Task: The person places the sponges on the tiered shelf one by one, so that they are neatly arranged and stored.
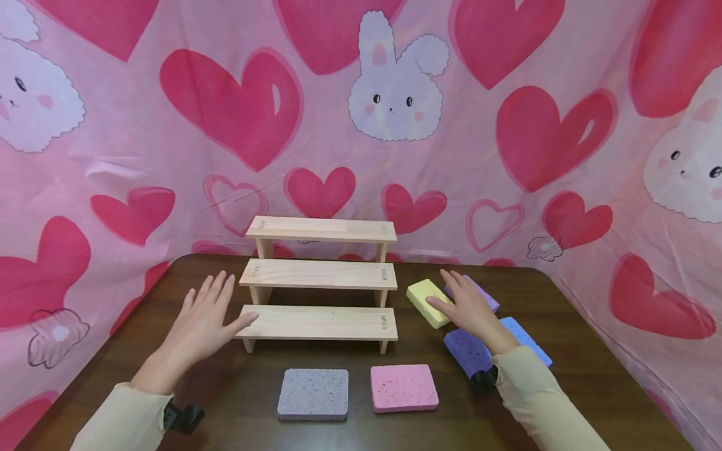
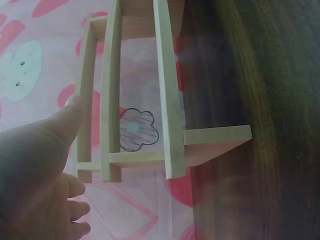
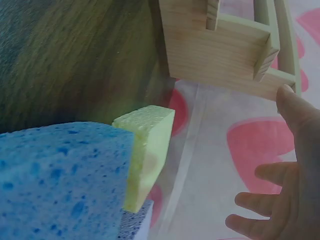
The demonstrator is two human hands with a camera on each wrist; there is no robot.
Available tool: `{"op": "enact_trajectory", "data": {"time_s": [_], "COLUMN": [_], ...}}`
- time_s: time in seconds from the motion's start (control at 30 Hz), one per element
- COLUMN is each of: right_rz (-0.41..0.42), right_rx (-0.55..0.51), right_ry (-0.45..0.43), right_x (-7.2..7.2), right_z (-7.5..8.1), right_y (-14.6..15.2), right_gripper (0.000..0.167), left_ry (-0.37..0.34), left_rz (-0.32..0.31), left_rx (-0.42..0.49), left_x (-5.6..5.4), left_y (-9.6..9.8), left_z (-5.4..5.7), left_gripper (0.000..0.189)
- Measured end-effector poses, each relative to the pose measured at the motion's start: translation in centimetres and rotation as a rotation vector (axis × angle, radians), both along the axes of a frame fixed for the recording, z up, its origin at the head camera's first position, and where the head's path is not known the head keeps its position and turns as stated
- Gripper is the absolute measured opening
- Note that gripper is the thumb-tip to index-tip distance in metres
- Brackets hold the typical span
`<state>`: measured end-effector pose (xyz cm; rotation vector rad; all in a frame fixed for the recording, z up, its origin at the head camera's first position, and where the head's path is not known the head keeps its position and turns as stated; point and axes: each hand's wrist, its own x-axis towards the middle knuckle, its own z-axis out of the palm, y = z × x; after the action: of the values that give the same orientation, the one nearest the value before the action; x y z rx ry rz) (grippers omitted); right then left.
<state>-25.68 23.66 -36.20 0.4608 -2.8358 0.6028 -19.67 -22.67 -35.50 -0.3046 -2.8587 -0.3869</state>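
Note:
A three-step wooden stand [image 1: 318, 274] stands at the middle back of the table. My left hand [image 1: 197, 326] is at its left side with fingers straight and spread, holding nothing; its thumb overlaps the lowest step's end in the head view. On the right, my right hand [image 1: 472, 313] is held over several sponges, fingers extended and nothing gripped. Under and around it lie a yellow sponge [image 1: 422, 302], a partly hidden purple sponge [image 1: 486, 299], a dark blue sponge [image 1: 467, 351] and a light blue sponge [image 1: 527, 341]. The right wrist view shows that hand [image 3: 295, 175] apart from the yellow sponge [image 3: 150, 155].
In front of the stand, a grey sponge [image 1: 313, 394] and a pink sponge [image 1: 403, 388] lie flat, side by side. The dark brown table [image 1: 237, 401] ends against a pink cloth [image 1: 333, 150] with hearts and rabbits, which hangs behind and on both sides.

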Motion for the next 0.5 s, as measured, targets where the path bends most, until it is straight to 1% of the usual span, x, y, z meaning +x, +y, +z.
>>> {"op": "enact_trajectory", "data": {"time_s": [0.13,0.23,0.37,0.5], "right_rz": [0.004,0.008,0.028,0.048], "right_rx": [-0.032,-0.055,-0.068,-0.071], "right_ry": [-0.022,-0.041,-0.023,-0.004], "right_x": [-0.2,-0.4,-0.6,-0.9], "right_z": [-0.5,-0.8,-1.3,-2.0], "right_y": [0.3,0.5,0.7,0.9], "right_gripper": [0.077,0.078,0.076,0.074], "left_ry": [-0.003,-0.023,-0.053,-0.066], "left_rz": [-0.007,-0.014,-0.020,-0.035], "left_rx": [0.013,0.044,0.078,0.097], "left_x": [0.0,-0.1,-0.2,-0.3], "left_y": [-0.2,-0.3,-0.4,-0.6], "left_z": [-0.3,-0.5,-0.9,-1.4], "left_gripper": [0.095,0.094,0.093,0.091]}}
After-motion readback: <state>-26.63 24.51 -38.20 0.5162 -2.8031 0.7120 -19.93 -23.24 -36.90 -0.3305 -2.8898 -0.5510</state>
